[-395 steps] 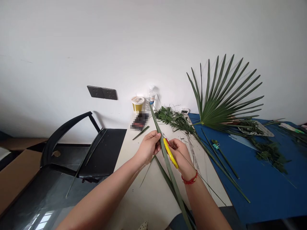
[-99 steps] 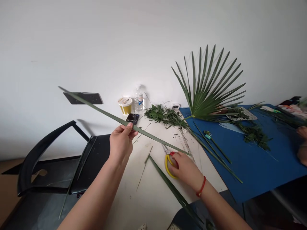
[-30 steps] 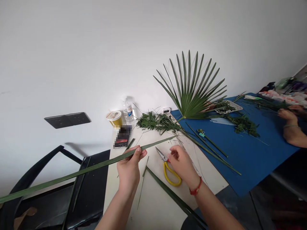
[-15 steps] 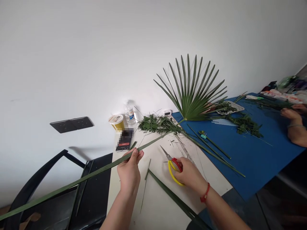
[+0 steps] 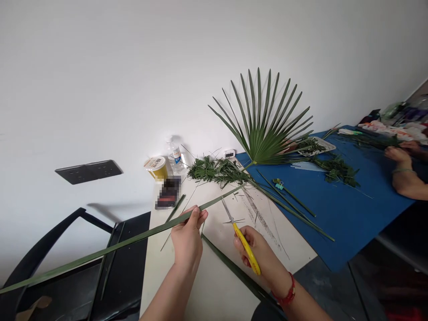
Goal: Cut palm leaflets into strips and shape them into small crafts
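Observation:
My left hand (image 5: pixel 189 236) pinches a long green leaf strip (image 5: pixel 140 237), which runs from the lower left over the chair to a tip above the white table (image 5: pixel 217 285). In my right hand (image 5: pixel 256 249) are scissors (image 5: pixel 245 247) with yellow handles, turned edge-on. Their blades point up, just below the strip's tip end; whether they touch it I cannot tell. Beneath my hands a folded dark green leaf (image 5: pixel 230 263) lies slanting toward the table's near edge. Thin scraps lie around the scissor blades.
A fan palm leaf (image 5: pixel 259 142) leans against the wall, beside a heap of woven leaf pieces (image 5: pixel 217 170). Behind are a bottle (image 5: pixel 175 156), a yellow cup (image 5: pixel 157 167) and a phone (image 5: pixel 167 194). A co-worker's arm (image 5: pixel 404 176) rests by the blue table (image 5: pixel 361 209). A black chair (image 5: pixel 129 249) stands left.
My right hand has turned the scissors edge-on and brought the blades nearer the strip. My left hand, still pinching the strip, sits slightly farther right. The view has shifted a little.

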